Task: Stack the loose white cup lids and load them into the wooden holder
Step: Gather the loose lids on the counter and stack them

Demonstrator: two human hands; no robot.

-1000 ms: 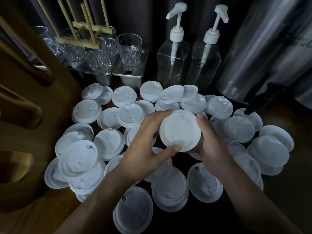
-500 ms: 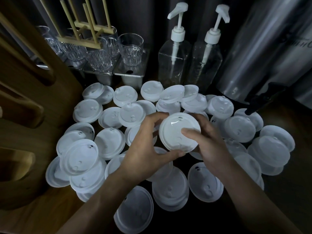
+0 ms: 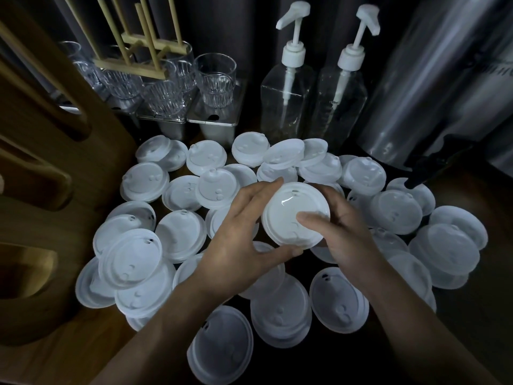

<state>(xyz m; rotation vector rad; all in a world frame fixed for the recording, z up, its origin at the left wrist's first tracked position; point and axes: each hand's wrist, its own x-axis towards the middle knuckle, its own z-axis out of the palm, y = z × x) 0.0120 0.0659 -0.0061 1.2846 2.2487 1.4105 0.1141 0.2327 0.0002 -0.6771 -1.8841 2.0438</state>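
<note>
Head view, centre of frame: your left hand (image 3: 236, 245) and right hand (image 3: 347, 240) together hold a white lid (image 3: 288, 215), fingers (image 3: 258, 193) curled round its rim, right thumb pressing its face. Loose lids (image 3: 180, 232) cover the tabletop (image 3: 466, 343) beneath. Wooden holder (image 3: 41, 162) stands at the left edge.

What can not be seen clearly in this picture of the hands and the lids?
Head view:
- Held lid: one or a stack, unclear; left hand and right hand cover its edge.
- Wooden holder: cut off by left edge; slot contents too dark.
- Steel urn: cut off at top and right; lettering blurred.
</note>
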